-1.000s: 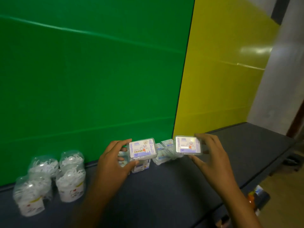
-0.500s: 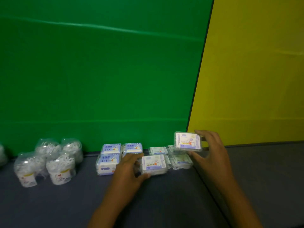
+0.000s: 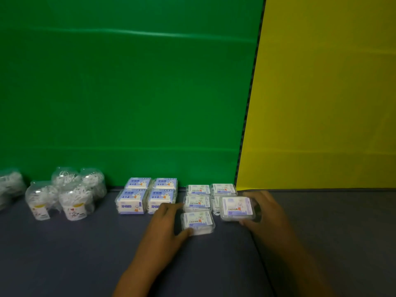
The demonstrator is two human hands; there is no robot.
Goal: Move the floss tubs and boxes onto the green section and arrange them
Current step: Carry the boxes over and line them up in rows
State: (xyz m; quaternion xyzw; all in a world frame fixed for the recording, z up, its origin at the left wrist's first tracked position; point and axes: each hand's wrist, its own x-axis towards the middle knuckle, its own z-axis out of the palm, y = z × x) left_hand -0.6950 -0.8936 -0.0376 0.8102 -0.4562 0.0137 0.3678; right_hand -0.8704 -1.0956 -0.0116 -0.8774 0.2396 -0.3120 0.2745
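While fingers (image 3: 249, 222) pinch it — floss box (image 3: 236, 207), raised

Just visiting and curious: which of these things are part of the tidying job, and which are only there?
Job:
floss tubs
blue boxes
clear boxes
box in left hand
box in right hand
green wall

Just there:
yellow wall
grey shelf

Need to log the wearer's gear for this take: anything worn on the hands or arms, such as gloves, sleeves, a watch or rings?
Nothing worn shows. The left hand and right hand are bare, without gloves, and both forearms are uncovered down to the frame's bottom edge. No watch, band or sleeve cuff is visible. The picture is dim and soft, so a thin ring could go unseen.
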